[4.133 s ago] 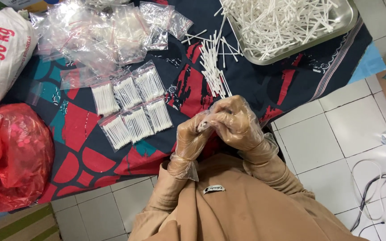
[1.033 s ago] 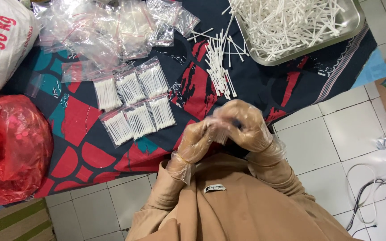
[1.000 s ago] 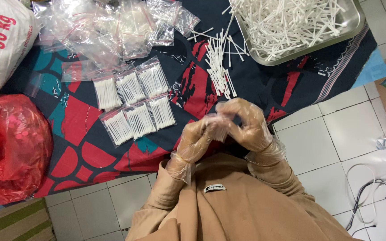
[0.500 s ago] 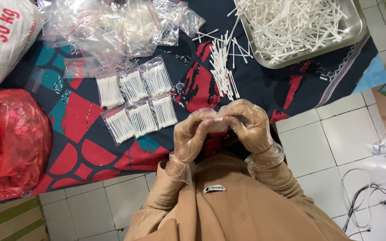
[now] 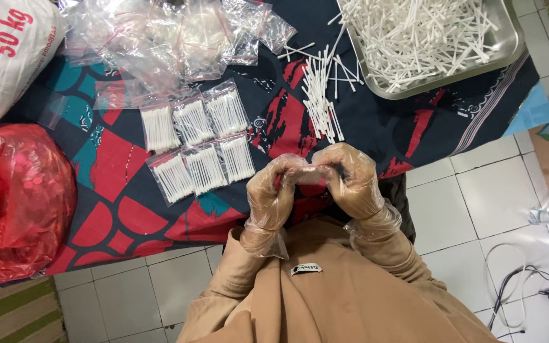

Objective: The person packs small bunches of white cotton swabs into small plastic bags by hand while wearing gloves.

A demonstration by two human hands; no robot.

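Observation:
My left hand [image 5: 273,197] and my right hand [image 5: 351,181], both in thin clear plastic gloves, meet close to my chest and pinch a small clear plastic bag [image 5: 312,173] between them. What is inside the bag is hidden by my fingers. Just beyond my hands, a loose bundle of white cotton swabs [image 5: 320,101] lies on the patterned cloth [image 5: 115,159]. To the left, several filled small bags of swabs [image 5: 198,143] lie in two rows.
A metal tray [image 5: 509,47] heaped with white swabs stands at the back right. A pile of empty clear bags [image 5: 166,38] lies at the back. A white sack [image 5: 4,60] and a red plastic bag [image 5: 17,197] sit left. Cables [image 5: 528,279] lie on the tiled floor at right.
My hands stay together at the small bag, shifting only slightly as the fingers work it. A sixth filled bag lies in the rows compared with the oldest frame.

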